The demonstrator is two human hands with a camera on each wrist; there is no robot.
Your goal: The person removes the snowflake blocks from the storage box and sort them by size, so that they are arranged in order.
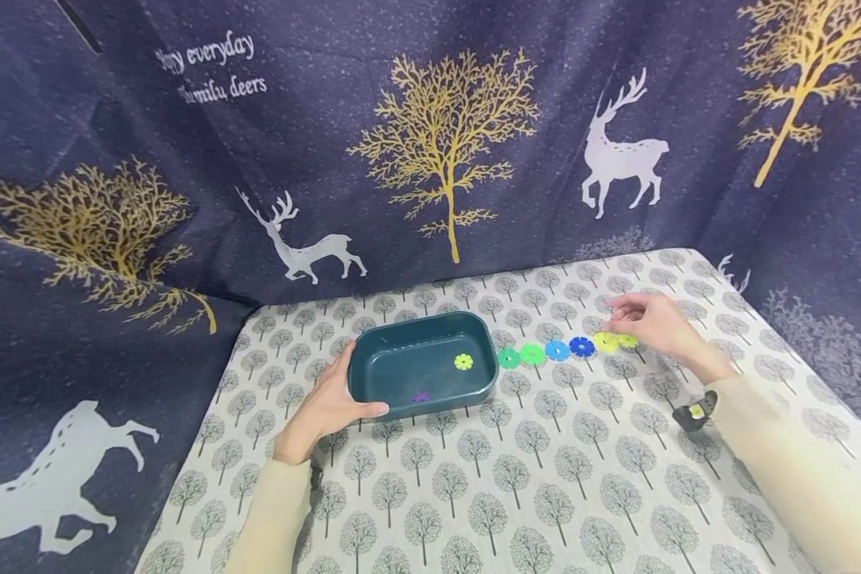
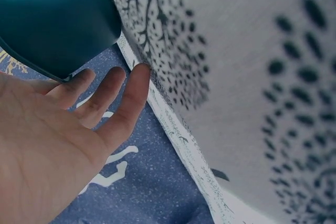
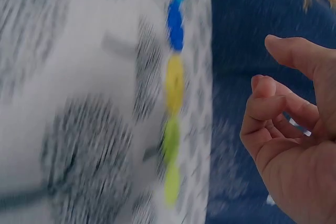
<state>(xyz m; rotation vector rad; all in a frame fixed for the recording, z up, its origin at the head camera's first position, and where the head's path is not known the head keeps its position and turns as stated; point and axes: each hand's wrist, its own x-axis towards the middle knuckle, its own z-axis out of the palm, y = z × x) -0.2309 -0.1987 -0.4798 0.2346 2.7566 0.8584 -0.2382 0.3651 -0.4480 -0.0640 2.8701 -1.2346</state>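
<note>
A dark teal tray (image 1: 409, 328) stands on the table. My left hand (image 1: 330, 402) holds its left end, with the thumb at the front rim and the fingers along the left wall. In the left wrist view, several fingers (image 2: 131, 98) are spread beside the tray's outer wall. A yellow snowflake disc (image 1: 462, 362) and a purple disc (image 1: 421, 396) lie inside. To the right runs a row of notched discs: green (image 1: 509, 358), light green (image 1: 532, 354), light blue (image 1: 557, 351), dark blue (image 1: 582, 347), then yellow ones (image 1: 606, 342). My right hand (image 1: 649, 323) hovers over the row's right end, thumb and index fingertip apart, holding nothing.
A tree-print cloth (image 1: 459, 494) covers the table. Behind it hangs a dark blue curtain (image 1: 416, 231) with deer and golden trees. A dark band with a small device (image 1: 694, 412) sits on the right wrist.
</note>
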